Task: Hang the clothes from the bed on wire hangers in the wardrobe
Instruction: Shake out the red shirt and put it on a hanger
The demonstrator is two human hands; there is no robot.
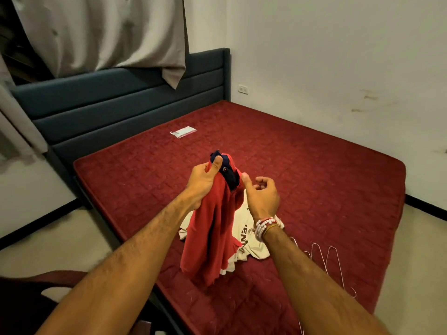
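Left hand (205,180): raised over the bed, fingers and thumb curled tight round the top of the red shirt (212,238), thumb pressed on the navy collar (229,176).
Right hand (262,197): just beside the collar, holds nothing; fingers loosely curled, thumb out toward the cloth. Whether the thumb tip touches the shirt I cannot tell.
Bracelets (264,226): white and red beads plus a yellow thread on the right wrist.
Red shirt: hangs bunched from the left hand; its lower hem drapes down by the near edge of the mattress (314,165). One red button shows on the collar.
White shirt (246,229): crumpled on the mattress near the near edge, partly hidden behind the red shirt; dark lettering on it, not legible.
Hangers (329,259): thin wire, several, lying flat on the mattress toward its near right corner, right of the white shirt and apart from it.
Packet (183,131): small clear plastic, flat on the mattress near the headboard (121,97) edge.
Headboard: dark blue, padded in bands.
Curtain (108,32): grey, hangs over the headboard top.
Socket (243,88): on the white wall just right of the headboard.
Chair (36,298): dark wood, by the near left corner of the bed, under the left forearm.
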